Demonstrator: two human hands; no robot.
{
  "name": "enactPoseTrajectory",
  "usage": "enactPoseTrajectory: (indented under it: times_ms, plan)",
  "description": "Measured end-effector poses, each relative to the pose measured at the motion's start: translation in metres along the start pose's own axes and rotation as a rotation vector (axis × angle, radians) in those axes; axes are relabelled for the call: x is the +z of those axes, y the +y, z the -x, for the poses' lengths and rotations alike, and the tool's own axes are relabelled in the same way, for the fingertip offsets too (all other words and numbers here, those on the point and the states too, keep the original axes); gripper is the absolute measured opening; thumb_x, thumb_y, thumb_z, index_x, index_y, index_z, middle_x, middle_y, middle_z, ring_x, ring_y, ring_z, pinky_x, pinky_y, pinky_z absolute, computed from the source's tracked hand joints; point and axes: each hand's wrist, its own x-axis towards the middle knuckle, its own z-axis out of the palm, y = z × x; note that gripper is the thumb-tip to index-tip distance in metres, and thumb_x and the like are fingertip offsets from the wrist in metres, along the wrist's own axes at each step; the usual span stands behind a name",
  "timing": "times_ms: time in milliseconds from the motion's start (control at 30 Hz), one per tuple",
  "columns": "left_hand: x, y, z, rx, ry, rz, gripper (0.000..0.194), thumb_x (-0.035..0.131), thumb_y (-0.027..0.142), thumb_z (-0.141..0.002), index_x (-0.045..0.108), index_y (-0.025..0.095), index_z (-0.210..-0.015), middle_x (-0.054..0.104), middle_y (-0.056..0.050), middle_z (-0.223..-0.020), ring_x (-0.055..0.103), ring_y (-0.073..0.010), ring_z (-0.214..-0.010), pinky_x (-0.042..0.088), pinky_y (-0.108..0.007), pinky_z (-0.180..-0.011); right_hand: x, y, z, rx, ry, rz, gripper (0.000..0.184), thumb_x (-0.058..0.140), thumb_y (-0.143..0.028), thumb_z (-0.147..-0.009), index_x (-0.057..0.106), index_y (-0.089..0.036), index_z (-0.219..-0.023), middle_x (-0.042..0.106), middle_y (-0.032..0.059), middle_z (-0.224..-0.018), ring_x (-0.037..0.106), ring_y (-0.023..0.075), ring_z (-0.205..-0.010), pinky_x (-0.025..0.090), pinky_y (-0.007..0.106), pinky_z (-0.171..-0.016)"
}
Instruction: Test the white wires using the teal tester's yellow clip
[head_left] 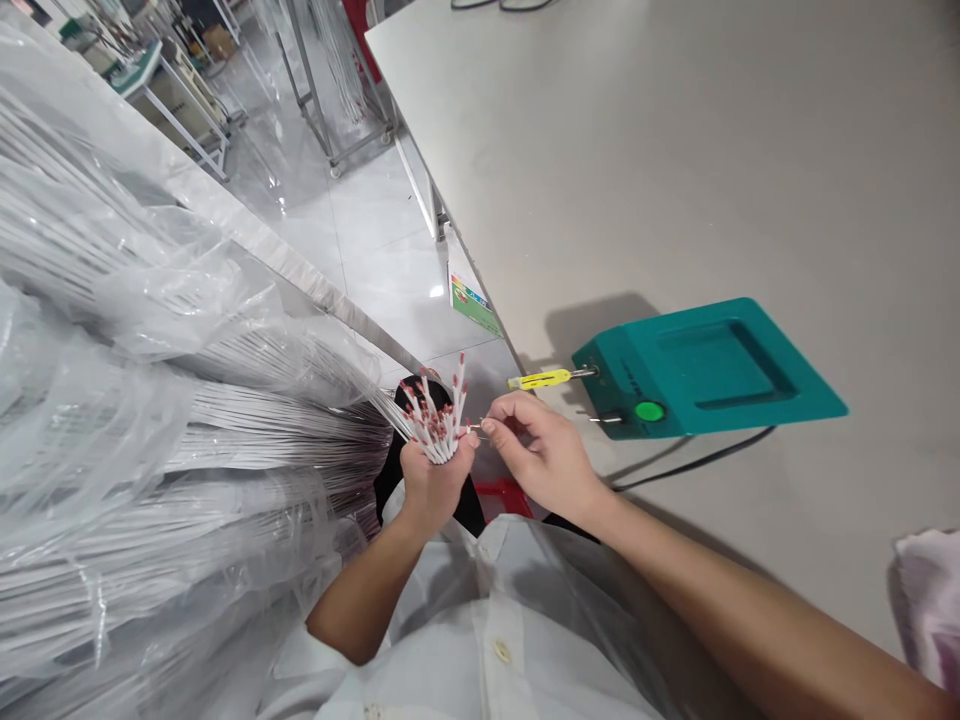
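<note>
Left hand (435, 485): fingers wrapped round a bundle of thin white wires with red-brown tips (435, 430), left of the smooth grey table (675, 190).
Right hand (551, 450): thumb and forefinger pinched on one wire's thin end (475, 427), beside the bundle.
Progress: apparently midway; done and left can't be counted.
Flat teal plastic device (712, 365): markings unreadable.
White-and-green cardboard carton (471, 303), far: print too small.
</note>
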Motion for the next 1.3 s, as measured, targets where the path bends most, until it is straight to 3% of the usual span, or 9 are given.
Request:
enactPoseTrajectory:
  times_ms: [133, 300, 433, 500, 667, 833, 933, 1133, 1300]
  plan:
    - [0.0, 0.004, -0.002, -0.033, 0.049, 0.026, 0.01, 0.067, 0.023, -0.062, 0.065, 0.013, -0.062, 0.052, 0.004, -0.048, 0.044, -0.0074, -0.045, 0.039, -0.022, -0.048, -0.001, -0.004, 0.003, 0.066, -0.04, 0.083, 0.011, 0.051, -0.02, -0.084, 0.053, -0.02, -0.073, 0.058, 0.0008, -0.067, 0.054, 0.0118, -0.056, 0.042, 0.023, -0.049]
    - [-0.003, 0.004, 0.0, -0.013, 0.048, 0.014, 0.01, 0.068, 0.023, -0.061, 0.065, 0.014, -0.061, 0.056, 0.002, -0.051, 0.048, -0.0086, -0.047, 0.043, -0.024, -0.054, -0.003, -0.011, 0.004, -0.015, -0.008, 0.042, 0.017, 0.05, -0.023, -0.086, 0.056, -0.018, -0.101, 0.065, 0.0072, -0.092, 0.062, 0.0137, -0.07, 0.051, 0.026, -0.061]
    - [-0.006, -0.004, 0.001, 0.037, -0.035, -0.038, 0.011, 0.067, 0.025, -0.064, 0.066, 0.014, -0.066, 0.062, -0.001, -0.061, 0.053, -0.0113, -0.055, 0.045, -0.024, -0.058, -0.001, -0.009, 0.001, -0.032, -0.06, 0.015, 0.006, 0.055, -0.022, -0.084, 0.061, -0.02, -0.085, 0.066, 0.0037, -0.082, 0.062, 0.0122, -0.065, 0.051, 0.024, -0.059]
    - [-0.007, -0.011, 0.001, 0.078, -0.041, -0.079, 0.01, 0.066, 0.024, -0.065, 0.064, 0.014, -0.063, 0.062, 0.0, -0.062, 0.053, -0.0114, -0.057, 0.044, -0.023, -0.057, 0.001, -0.008, 0.002, -0.09, -0.043, 0.103, 0.011, 0.053, -0.02, -0.085, 0.061, -0.02, -0.077, 0.066, 0.0026, -0.076, 0.063, 0.0127, -0.069, 0.05, 0.023, -0.06]
    - [-0.006, -0.026, -0.002, 0.137, -0.023, -0.176, 0.011, 0.061, 0.019, -0.066, 0.056, 0.016, -0.057, 0.053, 0.003, -0.055, 0.048, -0.01, -0.055, 0.042, -0.021, -0.057, 0.001, -0.008, 0.006, -0.351, 0.013, 0.55, 0.016, 0.049, -0.022, -0.088, 0.063, -0.016, -0.081, 0.069, 0.0054, -0.082, 0.063, 0.014, -0.066, 0.046, 0.025, -0.056]
    - [-0.008, -0.022, -0.001, 0.175, -0.073, -0.206, 0.011, 0.059, 0.019, -0.068, 0.055, 0.016, -0.059, 0.051, 0.003, -0.057, 0.045, -0.0101, -0.058, 0.041, -0.021, -0.058, 0.0, -0.006, 0.009, -0.489, 0.006, 0.626, 0.014, 0.05, -0.019, -0.087, 0.064, -0.014, -0.087, 0.069, 0.0091, -0.087, 0.062, 0.0153, -0.067, 0.046, 0.027, -0.061]
    - [-0.01, -0.017, 0.001, 0.161, -0.072, -0.214, 0.012, 0.059, 0.019, -0.068, 0.055, 0.016, -0.057, 0.05, 0.003, -0.056, 0.044, -0.0101, -0.057, 0.04, -0.021, -0.058, 0.002, -0.005, 0.009, -0.397, -0.036, 0.5, 0.013, 0.051, -0.019, -0.086, 0.063, -0.016, -0.087, 0.069, 0.0096, -0.09, 0.063, 0.0165, -0.07, 0.046, 0.028, -0.06]
    - [-0.009, -0.021, 0.002, 0.105, -0.048, -0.177, 0.007, 0.062, 0.021, -0.067, 0.064, 0.015, -0.066, 0.056, 0.001, -0.06, 0.05, -0.0124, -0.061, 0.042, -0.022, -0.059, 0.009, -0.004, 0.008, 0.086, -0.03, -0.001, 0.01, 0.056, -0.021, -0.081, 0.059, -0.02, -0.072, 0.065, 0.002, -0.072, 0.061, 0.0142, -0.065, 0.049, 0.026, -0.058]
    - [-0.009, -0.025, 0.002, 0.116, -0.048, -0.191, 0.008, 0.062, 0.022, -0.068, 0.062, 0.015, -0.064, 0.055, 0.002, -0.059, 0.048, -0.0115, -0.059, 0.041, -0.022, -0.058, 0.011, -0.005, 0.01, 0.028, -0.008, 0.059, 0.012, 0.054, -0.021, -0.083, 0.059, -0.02, -0.072, 0.066, 0.0028, -0.074, 0.062, 0.015, -0.069, 0.049, 0.026, -0.062]
